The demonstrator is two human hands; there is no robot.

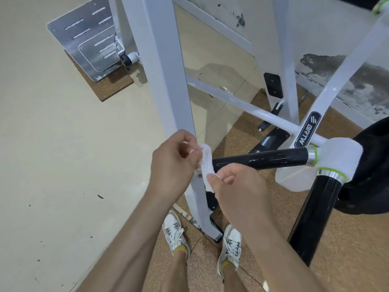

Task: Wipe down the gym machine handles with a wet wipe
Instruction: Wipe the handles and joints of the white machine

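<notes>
A crumpled white wet wipe (206,163) is stretched between both hands, just off the free left end of a horizontal black handle (263,159). My left hand (174,163) pinches the wipe's upper end. My right hand (235,186) pinches its lower end, just below and in front of the handle's tip. The handle runs right into a white joint (336,157) with green and chrome rings. A second black handle (315,220) slopes down from that joint toward me.
A grey upright post (168,81) of the machine stands right behind my hands. White frame tubes (242,104) cross behind the handles. A metal foot plate (88,41) lies far left on a cork mat. A black pad (374,169) sits at the right edge. My shoes (174,232) stand below.
</notes>
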